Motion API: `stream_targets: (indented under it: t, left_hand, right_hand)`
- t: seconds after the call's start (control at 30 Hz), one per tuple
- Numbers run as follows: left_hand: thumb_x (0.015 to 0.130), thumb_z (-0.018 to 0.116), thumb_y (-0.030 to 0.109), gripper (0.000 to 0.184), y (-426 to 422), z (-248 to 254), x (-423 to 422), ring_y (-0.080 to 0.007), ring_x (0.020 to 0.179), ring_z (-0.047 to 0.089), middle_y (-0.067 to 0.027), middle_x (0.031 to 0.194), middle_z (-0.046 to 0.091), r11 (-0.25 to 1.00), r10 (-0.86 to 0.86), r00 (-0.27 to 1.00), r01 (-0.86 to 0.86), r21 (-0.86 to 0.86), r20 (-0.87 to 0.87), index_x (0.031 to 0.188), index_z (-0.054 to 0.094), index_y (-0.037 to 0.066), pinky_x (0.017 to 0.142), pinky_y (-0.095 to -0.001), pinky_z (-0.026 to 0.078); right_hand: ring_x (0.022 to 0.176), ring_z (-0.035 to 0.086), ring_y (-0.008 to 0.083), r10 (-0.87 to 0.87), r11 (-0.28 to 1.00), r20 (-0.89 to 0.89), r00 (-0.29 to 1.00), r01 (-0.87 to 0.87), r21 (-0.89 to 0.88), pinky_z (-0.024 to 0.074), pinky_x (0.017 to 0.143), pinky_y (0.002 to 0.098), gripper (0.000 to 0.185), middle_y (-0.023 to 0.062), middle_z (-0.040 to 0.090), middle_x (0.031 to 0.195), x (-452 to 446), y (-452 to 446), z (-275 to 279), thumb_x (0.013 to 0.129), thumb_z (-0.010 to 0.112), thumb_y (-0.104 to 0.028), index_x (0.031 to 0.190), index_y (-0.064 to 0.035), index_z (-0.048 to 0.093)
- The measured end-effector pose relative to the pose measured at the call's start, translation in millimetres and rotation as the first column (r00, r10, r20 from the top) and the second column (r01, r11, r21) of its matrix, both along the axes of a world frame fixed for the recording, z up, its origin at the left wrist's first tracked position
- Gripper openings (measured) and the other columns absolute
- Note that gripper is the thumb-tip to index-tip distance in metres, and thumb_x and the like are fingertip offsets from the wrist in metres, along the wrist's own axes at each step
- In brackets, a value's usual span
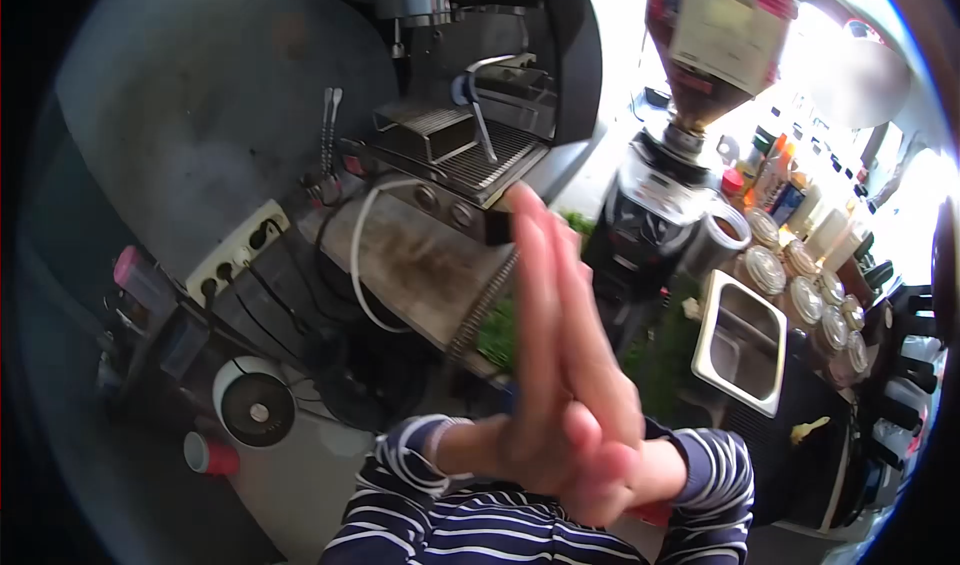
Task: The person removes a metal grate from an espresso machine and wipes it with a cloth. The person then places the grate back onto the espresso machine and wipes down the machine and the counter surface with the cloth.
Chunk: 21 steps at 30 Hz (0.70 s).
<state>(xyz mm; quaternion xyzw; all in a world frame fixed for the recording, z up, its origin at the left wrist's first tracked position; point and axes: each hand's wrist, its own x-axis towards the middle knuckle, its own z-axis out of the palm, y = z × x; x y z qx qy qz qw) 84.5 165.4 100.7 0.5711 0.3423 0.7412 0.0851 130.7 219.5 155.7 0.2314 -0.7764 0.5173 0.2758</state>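
Note:
Palm to palm, my left hand [536, 335] and my right hand [600, 375] are pressed together in front of my chest, fingers stretched out and pointing up. Nothing shows between them, though the inner palms are hidden. Slight blur covers the fingers. Beyond the fingertips stands an espresso machine [575, 55] with a drip tray [470, 160] and a steam wand [483, 125]. To the right of my hands is a black coffee grinder [650, 215] with a hopper of beans [700, 90].
A metal container [740, 355] sits at the right, near several lidded jars [765, 270] and bottles. At the left are a power strip [238, 250] with cables, a round device [258, 410] and a red cup [212, 455]. Green matting [495, 335] lies behind my hands.

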Motion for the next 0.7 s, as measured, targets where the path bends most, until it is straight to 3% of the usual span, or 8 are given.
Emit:
stream_targets:
  t: [0.1, 0.17, 0.27, 0.33, 0.37, 0.5, 0.53, 0.7]
  left_hand:
    - [0.089, 0.049, 0.029, 0.058, 35.1, -38.8, 92.8, -0.0303, 0.13, 0.025, -0.021, 0.139, 0.027, 0.997, -0.068, 0.992, 0.065, -0.029, -0.103, 0.133, 0.031, -0.003, 0.106, -0.0428, 0.02]
    - [0.088, 0.052, 0.028, 0.061, 55.6, -61.2, 146.3, -0.0316, 0.132, 0.022, -0.022, 0.141, 0.024, 0.994, -0.099, 0.975, 0.089, -0.059, -0.199, 0.135, 0.029, -0.003, 0.107, -0.0449, 0.018]
    - [0.089, 0.049, 0.029, 0.06, 73.0, -82.2, 196.0, -0.0332, 0.135, 0.016, -0.0224, 0.143, 0.019, 0.974, -0.185, 0.896, 0.112, -0.198, -0.403, 0.135, 0.027, -0.002, 0.109, -0.0463, 0.014]
    - [0.084, 0.059, 0.019, 0.049, 77.4, -91.8, 213.2, -0.0308, 0.123, 0.039, -0.0185, 0.13, 0.042, 0.954, -0.234, 0.91, 0.146, -0.262, -0.343, 0.125, 0.043, -0.002, 0.103, -0.0448, 0.03]
    - [0.081, 0.063, 0.014, 0.045, 77.0, -94.9, 216.6, -0.0293, 0.115, 0.049, -0.0169, 0.122, 0.052, 0.932, -0.268, 0.909, 0.161, -0.324, -0.319, 0.12, 0.049, -0.003, 0.099, -0.0438, 0.037]
    - [0.082, 0.062, 0.018, 0.038, 73.2, -101.5, 225.9, -0.0269, 0.096, 0.06, -0.0123, 0.103, 0.063, 0.905, -0.172, 0.935, 0.025, -0.425, -0.312, 0.115, 0.054, 0.0, 0.09, -0.04, 0.044]
    - [0.081, 0.062, 0.017, 0.038, 72.7, -102.5, 228.5, -0.0267, 0.093, 0.061, -0.0116, 0.099, 0.064, 0.891, -0.148, 0.936, -0.014, -0.454, -0.319, 0.114, 0.055, 0.001, 0.088, -0.0395, 0.045]
    - [0.08, 0.063, 0.012, 0.033, 65.0, -108.7, 235.6, -0.0261, 0.089, 0.062, -0.0106, 0.098, 0.065, 0.85, -0.05, 0.923, -0.161, -0.502, -0.381, 0.11, 0.057, 0.001, 0.087, -0.0401, 0.046]
  right_hand:
    - [0.137, 0.004, 0.0309, -0.124, 0.988, 0.139, 0.982, 0.11, 0.109, 0.0008, 0.109, 0.0416, 0.084, 0.0216, 0.002, 0.147, 89.2, 52.4, -14.0, 0.087, 0.027, -0.058, 0.138, 0.0065, 0.012]
    - [0.137, 0.007, 0.0287, -0.464, 0.865, -0.004, 0.886, 0.452, -0.216, 0.0034, 0.11, 0.0418, 0.083, 0.021, 0.006, 0.147, 138.9, 63.0, -34.8, 0.088, 0.022, -0.06, 0.138, 0.005, 0.015]
    - [0.133, 0.021, 0.0312, -0.842, 0.539, -0.109, 0.529, 0.81, -0.231, 0.0092, 0.109, 0.0419, 0.078, 0.0236, 0.024, 0.141, 220.3, 124.0, -56.5, 0.09, 0.023, -0.057, 0.134, 0.0071, 0.027]
    - [0.129, 0.029, 0.0308, -0.971, 0.223, -0.098, 0.216, 0.973, -0.064, 0.0151, 0.107, 0.0421, 0.067, 0.024, 0.034, 0.135, 270.2, 161.3, -69.4, 0.093, 0.027, -0.051, 0.131, 0.0033, 0.035]
    - [0.128, 0.033, 0.0314, -0.998, 0.03, -0.052, 0.036, 0.994, 0.106, 0.0179, 0.107, 0.0426, 0.062, 0.0246, 0.039, 0.132, 290.2, 174.9, -73.5, 0.093, 0.029, -0.049, 0.13, 0.0007, 0.038]
    - [0.125, 0.034, 0.0397, -0.988, 0.003, 0.128, -0.09, 0.806, 0.591, 0.0209, 0.104, 0.0485, 0.051, 0.0297, 0.04, 0.128, 326.2, 237.7, -129.4, 0.092, 0.04, -0.041, 0.131, -0.0091, 0.04]
    - [0.128, 0.027, 0.0425, -0.939, -0.058, 0.188, -0.289, 0.67, 0.74, 0.0225, 0.101, 0.0562, 0.067, 0.0287, 0.029, 0.136, 318.0, 235.7, -132.6, 0.082, 0.058, -0.044, 0.136, -0.0147, 0.031]
    - [0.128, 0.024, 0.0448, -0.792, -0.235, 0.121, -0.599, 0.482, 0.844, 0.0303, 0.097, 0.0591, 0.106, 0.0256, 0.014, 0.142, 330.7, 225.3, -127.2, 0.055, 0.079, -0.045, 0.14, -0.0288, 0.018]
